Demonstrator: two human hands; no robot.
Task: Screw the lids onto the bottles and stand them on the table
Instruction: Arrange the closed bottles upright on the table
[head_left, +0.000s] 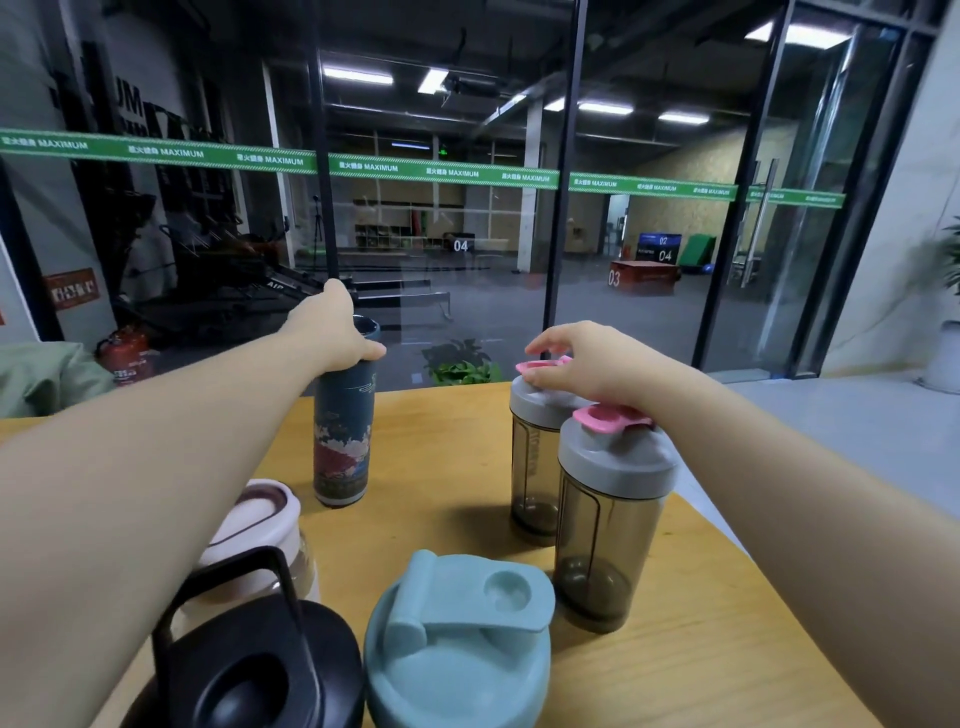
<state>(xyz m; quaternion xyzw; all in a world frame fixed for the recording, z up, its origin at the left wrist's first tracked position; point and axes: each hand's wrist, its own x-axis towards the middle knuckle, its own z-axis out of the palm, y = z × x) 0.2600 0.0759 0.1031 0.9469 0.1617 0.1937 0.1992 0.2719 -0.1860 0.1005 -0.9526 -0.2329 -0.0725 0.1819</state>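
**Both hands on bottle tops, left on the printed flask, right on the far shaker**

Your left hand is curled around the top of the tall printed flask, which stands upright at the far side of the wooden table. Your right hand rests with bent fingers on the grey lid of the far smoky shaker bottle, touching its pink flip cap; whether it really grips, I cannot tell.

The flask looks stiff and smooth, probably metal, so it is perhaps the heavier one and a little slippery. I think you should hold it around the body with one hand while the other turns the lid, because it is tall and narrow and can tip.

The two shakers look like thin, empty plastic, so they are light and can slide or spin on the table when you twist. Take the grey lid at its wide rim, not at the pink cap, which may open or bend. The near shaker stands just beside the far one, so a twist can knock it.

Close to you stand a teal-lidded bottle, a black-lidded jug and a white-lidded bottle.
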